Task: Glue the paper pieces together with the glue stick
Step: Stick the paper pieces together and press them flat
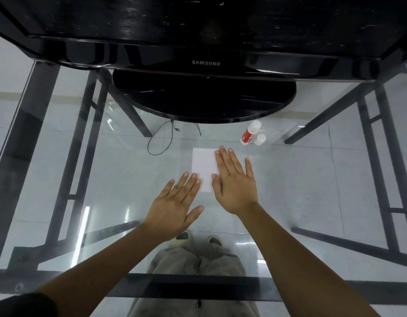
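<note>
Both hands, left (175,202) and right (235,181), flat on paper (203,165).

**One head-worn view, tilted steeply down**

A single wide-angle camera sits on the person's head, facing forward and steeply down onto the glass tabletop (300,202). Both forearms enter from the bottom edge, with the left hand (175,202) and right hand (234,186) close, near mid-frame. The monitor (204,62) spans the top, curved by the lens.
</note>
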Available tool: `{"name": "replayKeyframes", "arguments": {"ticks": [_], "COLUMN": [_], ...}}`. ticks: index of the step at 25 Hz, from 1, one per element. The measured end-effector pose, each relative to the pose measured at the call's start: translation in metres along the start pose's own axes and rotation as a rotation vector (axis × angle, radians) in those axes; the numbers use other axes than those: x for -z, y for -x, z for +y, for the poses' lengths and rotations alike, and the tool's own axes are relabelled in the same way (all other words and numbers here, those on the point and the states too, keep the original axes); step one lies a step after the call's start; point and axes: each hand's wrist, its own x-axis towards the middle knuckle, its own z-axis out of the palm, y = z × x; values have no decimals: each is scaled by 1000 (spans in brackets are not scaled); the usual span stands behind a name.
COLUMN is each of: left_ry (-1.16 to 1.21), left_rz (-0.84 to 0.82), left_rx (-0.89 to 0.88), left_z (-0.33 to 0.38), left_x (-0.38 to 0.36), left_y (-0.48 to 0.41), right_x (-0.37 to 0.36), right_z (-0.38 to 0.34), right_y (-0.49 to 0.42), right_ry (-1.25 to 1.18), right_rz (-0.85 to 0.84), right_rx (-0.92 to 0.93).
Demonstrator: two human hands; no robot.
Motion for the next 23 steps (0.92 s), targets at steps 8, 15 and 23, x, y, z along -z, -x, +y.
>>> {"name": "replayKeyframes", "arguments": {"ticks": [8, 15, 23], "left_ry": [108, 114, 156], "left_rz": [39, 40, 67], "left_rx": [103, 142, 157], "left_z": [-2, 0, -5], "left_x": [7, 1, 3], "left_y": [-40, -45, -53], "right_x": [1, -1, -1], "right_z": [-1, 1, 1], "right_y": [2, 2, 2], "right_ry": [-1, 6, -21], "right_rz": [1, 7, 20], "right_rx": [21, 27, 24]}}
